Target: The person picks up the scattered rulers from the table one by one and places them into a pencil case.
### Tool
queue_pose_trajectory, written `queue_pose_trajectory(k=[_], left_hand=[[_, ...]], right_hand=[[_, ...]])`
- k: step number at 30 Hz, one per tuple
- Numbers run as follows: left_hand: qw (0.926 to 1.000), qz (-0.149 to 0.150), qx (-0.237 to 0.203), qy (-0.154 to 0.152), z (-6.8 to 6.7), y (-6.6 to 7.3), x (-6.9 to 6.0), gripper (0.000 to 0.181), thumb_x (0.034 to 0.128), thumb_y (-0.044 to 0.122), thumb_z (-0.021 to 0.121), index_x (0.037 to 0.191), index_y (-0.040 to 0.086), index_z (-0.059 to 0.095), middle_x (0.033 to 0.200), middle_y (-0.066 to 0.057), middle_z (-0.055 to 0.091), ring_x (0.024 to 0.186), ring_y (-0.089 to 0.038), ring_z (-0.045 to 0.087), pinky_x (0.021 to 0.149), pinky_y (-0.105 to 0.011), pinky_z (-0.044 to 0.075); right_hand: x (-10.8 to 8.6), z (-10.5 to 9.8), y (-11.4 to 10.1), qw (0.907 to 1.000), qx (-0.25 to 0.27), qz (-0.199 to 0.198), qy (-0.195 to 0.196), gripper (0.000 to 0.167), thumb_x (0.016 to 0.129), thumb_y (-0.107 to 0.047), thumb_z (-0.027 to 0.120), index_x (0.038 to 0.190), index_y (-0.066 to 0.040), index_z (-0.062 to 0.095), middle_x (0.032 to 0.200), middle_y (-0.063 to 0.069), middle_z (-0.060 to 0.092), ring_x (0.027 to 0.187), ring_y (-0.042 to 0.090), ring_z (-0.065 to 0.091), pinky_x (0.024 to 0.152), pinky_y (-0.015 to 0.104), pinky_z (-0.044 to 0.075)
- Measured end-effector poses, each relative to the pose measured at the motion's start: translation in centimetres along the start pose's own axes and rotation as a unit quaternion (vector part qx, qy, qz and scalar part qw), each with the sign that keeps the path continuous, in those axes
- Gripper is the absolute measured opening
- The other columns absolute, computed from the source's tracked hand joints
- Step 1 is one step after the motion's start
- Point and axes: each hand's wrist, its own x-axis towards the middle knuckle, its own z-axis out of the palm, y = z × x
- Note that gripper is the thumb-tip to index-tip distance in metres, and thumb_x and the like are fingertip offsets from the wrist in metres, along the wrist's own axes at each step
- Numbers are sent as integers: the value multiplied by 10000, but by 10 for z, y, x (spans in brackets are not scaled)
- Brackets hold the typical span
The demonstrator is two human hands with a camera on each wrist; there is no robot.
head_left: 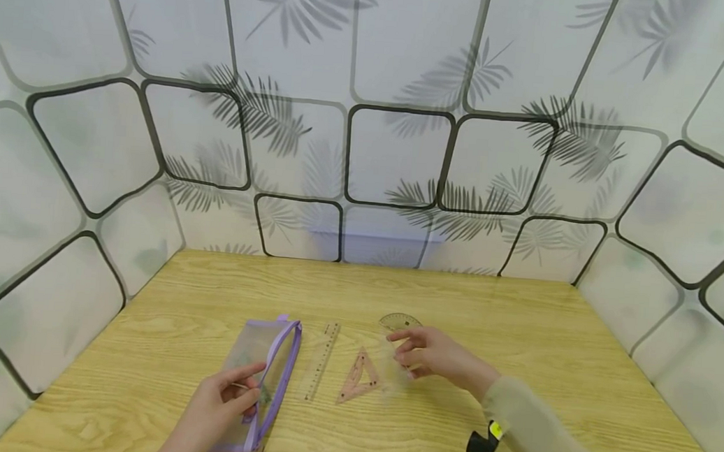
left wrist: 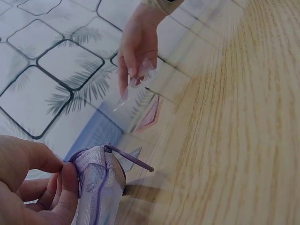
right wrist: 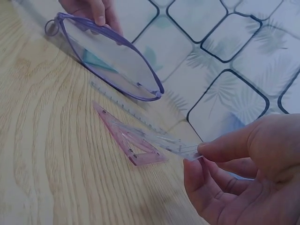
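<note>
My left hand (head_left: 217, 401) pinches the upper edge of a purple-trimmed mesh zipper pouch (head_left: 251, 348), whose mouth gapes toward the right. Something teal (right wrist: 97, 61) lies inside it. Held between right thumb and fingers is a thin clear plastic piece, seemingly a set square (right wrist: 180, 147); my right hand (head_left: 431, 357) keeps it above the table. On the wood beside the pouch lies a clear ruler (head_left: 321, 363). A pink set square (head_left: 353, 378) lies between the ruler and the right hand. Just beyond that hand is a clear protractor (head_left: 399, 320), partly covered by it.
A small black object with a yellow patch (head_left: 482, 446) sits near the right forearm. The wooden table (head_left: 207, 278) meets a patterned curtain (head_left: 398, 158) at its back and sides.
</note>
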Motion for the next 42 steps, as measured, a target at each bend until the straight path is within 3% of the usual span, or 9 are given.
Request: queue_pose_trajectory(k=[12, 20, 42], left_hand=[[10000, 6, -11, 78, 1, -2, 0, 446, 914, 27, 639, 1353, -14, 569, 972, -82, 604, 701, -101, 612, 643, -211, 550], [9997, -75, 21, 211, 4, -3, 2, 436, 915, 30, 642, 1346, 0, 580, 976, -63, 604, 708, -111, 610, 636, -215, 543], [10000, -29, -72, 54, 2, -2, 1, 453, 914, 26, 640, 1359, -12, 562, 984, -74, 601, 713, -104, 610, 649, -211, 552]], right_hand=[[13, 13, -3, 9999, 64, -100, -7, 463, 969, -142, 617, 1398, -12, 501, 1097, 126, 611, 783, 130, 588, 721, 302, 566], [21, 22, -7, 9996, 102, -238, -80, 449, 971, -133, 610, 1396, -27, 508, 1088, 115, 612, 868, 145, 602, 741, 314, 572], [49, 55, -18, 9990, 320, -184, -238, 435, 968, -101, 611, 1390, -36, 526, 1073, 116, 622, 730, 124, 612, 702, 280, 573]])
